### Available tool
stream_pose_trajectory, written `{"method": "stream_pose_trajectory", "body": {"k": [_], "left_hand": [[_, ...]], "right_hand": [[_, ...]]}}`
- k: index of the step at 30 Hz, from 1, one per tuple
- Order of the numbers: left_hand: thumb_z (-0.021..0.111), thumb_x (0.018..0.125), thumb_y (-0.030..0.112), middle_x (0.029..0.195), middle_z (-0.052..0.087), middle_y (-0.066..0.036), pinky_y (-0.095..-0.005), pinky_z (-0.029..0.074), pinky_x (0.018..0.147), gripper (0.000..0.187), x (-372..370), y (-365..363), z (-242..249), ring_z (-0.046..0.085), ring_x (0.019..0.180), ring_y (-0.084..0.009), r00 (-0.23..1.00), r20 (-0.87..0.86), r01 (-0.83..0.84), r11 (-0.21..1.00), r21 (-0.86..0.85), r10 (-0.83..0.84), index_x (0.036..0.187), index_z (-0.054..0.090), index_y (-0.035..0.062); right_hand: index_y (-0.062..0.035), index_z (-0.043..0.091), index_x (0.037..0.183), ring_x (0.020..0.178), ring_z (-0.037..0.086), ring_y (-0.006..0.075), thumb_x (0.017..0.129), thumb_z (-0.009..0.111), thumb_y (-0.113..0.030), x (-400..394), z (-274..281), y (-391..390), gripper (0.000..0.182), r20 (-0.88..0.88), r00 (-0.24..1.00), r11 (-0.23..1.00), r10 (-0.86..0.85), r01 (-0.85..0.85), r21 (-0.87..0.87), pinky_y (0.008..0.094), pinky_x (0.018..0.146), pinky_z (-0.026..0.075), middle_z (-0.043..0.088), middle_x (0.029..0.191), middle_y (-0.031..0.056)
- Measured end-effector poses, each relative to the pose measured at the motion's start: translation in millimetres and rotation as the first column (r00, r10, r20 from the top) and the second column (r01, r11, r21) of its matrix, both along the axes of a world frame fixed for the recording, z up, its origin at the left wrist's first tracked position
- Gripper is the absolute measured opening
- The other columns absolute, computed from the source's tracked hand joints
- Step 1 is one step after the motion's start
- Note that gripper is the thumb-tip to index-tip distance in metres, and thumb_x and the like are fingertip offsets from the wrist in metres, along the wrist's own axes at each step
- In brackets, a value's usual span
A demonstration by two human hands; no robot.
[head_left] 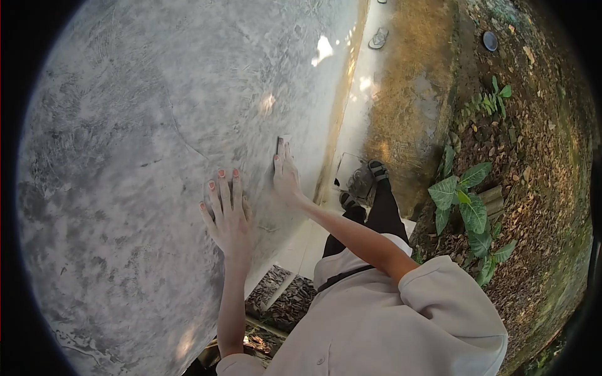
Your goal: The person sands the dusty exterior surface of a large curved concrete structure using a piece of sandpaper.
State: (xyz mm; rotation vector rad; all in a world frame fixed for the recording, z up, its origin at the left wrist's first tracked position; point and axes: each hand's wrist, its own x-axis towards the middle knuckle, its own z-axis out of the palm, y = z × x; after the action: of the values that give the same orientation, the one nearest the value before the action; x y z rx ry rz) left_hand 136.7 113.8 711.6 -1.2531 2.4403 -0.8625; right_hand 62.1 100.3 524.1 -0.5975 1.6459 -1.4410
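Observation:
A grey, mottled plastered wall (125, 144) fills the left side of the view. My left hand (229, 216) lies flat against it, fingers spread, with pale dust over the skin. To the right of it, my right hand (287, 178) presses a small flat block (280, 144) with a dark edge onto the wall. Most of the block is hidden under the fingers, so its exact kind cannot be made out. A thin crack (179, 128) runs down the wall above my left hand.
A white, dusty strip (355, 131) follows the wall's foot, beside a brown-stained concrete ledge (407, 106). My sandaled feet (364, 185) stand there. A loose sandal (379, 39) lies farther along. Leafy plants (464, 197), dry leaves and a round dish (490, 41) are on the right.

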Motion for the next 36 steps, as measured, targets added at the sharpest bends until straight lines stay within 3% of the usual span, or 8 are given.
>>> {"method": "stream_pose_trajectory", "body": {"k": [4,7,9,13,16,21,24,36], "left_hand": [[0.048,0.094,0.029,0.158,0.026,0.006,-0.0454,0.021,0.116,0.058,-2,-1,2,0.027,0.144,-0.0157,0.998,0.057,0.028,1.0,-0.01,-0.028,0.149,0.033,0.0326],[0.048,0.093,0.027,0.158,0.026,0.007,-0.0434,0.02,0.116,0.058,1,1,4,0.026,0.144,-0.0155,0.999,0.017,0.051,0.998,0.034,-0.052,0.15,0.033,0.031],[0.048,0.093,0.025,0.158,0.026,0.004,-0.0424,0.021,0.117,0.058,3,1,4,0.025,0.145,-0.0168,0.996,0.007,0.082,0.992,0.1,-0.084,0.15,0.034,0.0264],[0.05,0.092,0.023,0.157,0.027,0.001,-0.0432,0.022,0.117,0.059,16,15,-5,0.025,0.144,-0.0195,0.997,-0.053,0.07,0.973,0.218,-0.06,0.149,0.035,0.0216],[0.051,0.091,0.021,0.157,0.027,-0.001,-0.0441,0.023,0.117,0.06,28,24,-15,0.026,0.144,-0.0219,0.996,-0.073,0.072,0.963,0.261,-0.054,0.149,0.035,0.0182],[0.062,0.083,0.021,0.157,0.026,-0.004,-0.0459,0.018,0.118,0.071,43,30,-28,0.025,0.144,-0.0255,0.993,-0.055,0.116,0.959,0.257,-0.105,0.149,0.035,0.016],[0.062,0.083,0.021,0.157,0.026,-0.005,-0.046,0.017,0.119,0.071,48,33,-32,0.024,0.144,-0.0259,0.987,-0.055,0.163,0.953,0.255,-0.154,0.148,0.035,0.0152],[0.06,0.083,0.022,0.157,0.026,-0.004,-0.0457,0.016,0.119,0.071,79,52,-81,0.022,0.145,-0.0239,0.989,0.078,0.084,0.913,0.398,-0.125,0.149,0.034,0.0139]], "right_hand": [[0.0016,0.03,0.146,0.116,0.055,0.0436,0.102,0.03,-0.032,-36,-65,-43,0.055,0.163,0.977,0.955,-0.134,0.084,0.284,0.0458,0.099,0.04,0.058,0.121,0.0297],[-0.0071,0.022,0.151,0.129,0.042,0.0439,0.101,0.031,-0.022,-63,-46,-38,0.054,0.346,0.935,0.928,-0.083,-0.055,0.369,0.0446,0.11,0.031,0.033,0.146,0.031],[0.0036,0.05,0.13,0.105,0.058,0.0453,0.101,0.033,-0.035,3,-79,-47,0.051,-0.041,0.916,0.899,-0.398,0.399,0.181,0.049,0.094,0.041,0.064,0.105,0.029],[-0.0106,0.018,0.153,0.134,0.037,0.043,0.103,0.032,-0.033,70,-3,30,0.056,0.067,0.981,0.983,-0.184,0.182,0.036,0.0446,0.11,0.03,0.036,0.147,0.0276],[-0.0143,0.019,0.153,0.139,0.03,0.0415,0.103,0.03,-0.03,86,-12,47,0.054,0.142,0.981,0.991,-0.132,0.131,0.016,0.0418,0.113,0.028,0.026,0.152,0.0256],[-0.0208,0.016,0.154,0.134,0.037,0.0423,0.103,0.029,-0.029,38,-89,2,0.053,0.332,0.923,0.953,-0.194,0.097,0.287,0.0424,0.111,0.03,0.032,0.149,0.0266],[-0.0079,0.025,0.15,0.129,0.039,0.0458,0.102,0.031,-0.026,27,-105,-4,0.052,0.309,0.901,0.935,-0.306,0.222,0.277,0.0447,0.108,0.033,0.028,0.15,0.0277],[-0.0054,0.023,0.151,0.144,0.018,0.0383,0.103,0.032,-0.023,163,-85,72,0.052,0.267,0.934,0.971,-0.238,0.236,0.041,0.0421,0.117,0.02,0.02,0.155,0.0243]]}}
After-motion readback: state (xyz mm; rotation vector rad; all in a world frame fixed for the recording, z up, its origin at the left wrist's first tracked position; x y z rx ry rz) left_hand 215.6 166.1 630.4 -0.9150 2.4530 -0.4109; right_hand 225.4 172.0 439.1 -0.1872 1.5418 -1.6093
